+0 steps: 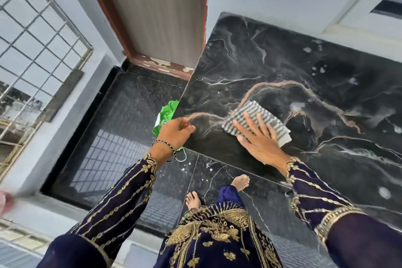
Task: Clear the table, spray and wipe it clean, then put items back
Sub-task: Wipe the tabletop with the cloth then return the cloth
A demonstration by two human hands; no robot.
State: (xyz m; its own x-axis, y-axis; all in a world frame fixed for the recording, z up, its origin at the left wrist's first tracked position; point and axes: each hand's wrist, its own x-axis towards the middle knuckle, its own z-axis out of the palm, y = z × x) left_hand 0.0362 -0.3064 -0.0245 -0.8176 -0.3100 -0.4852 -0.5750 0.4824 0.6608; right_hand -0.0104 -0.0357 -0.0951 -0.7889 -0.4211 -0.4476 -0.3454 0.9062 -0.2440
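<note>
Cloth (pixel 256 113) first: grey-and-white striped, folded into a rectangle, lying flat on the black marble desk (pixel 282 61) a bit right of the frame's middle, near the desk's front-left corner. Its long axis runs from upper left to lower right of the frame. The right hand (pixel 258 139) lies flat on it, fingers (pixel 250 122) straight and spread, pointing to the upper left, pressing down and not curled round anything. The palm hides the cloth's near part.

Left hand (pixel 174 135) sits at the desk's left edge with its fingers curled and the thumb on top of the slab. A green thing (pixel 166 113) peeks out behind it, below the edge. Honestly can't tell whether the hand holds it or just grips the edge, nor what it is. A thin white loop (pixel 182 156) hangs under the wrist. White wet-looking spots (pixel 307 49) dot the desk at upper right. The pale blur (pixel 4 200) at the lower left edge is unreadable. The desk is cut off on the right.
</note>
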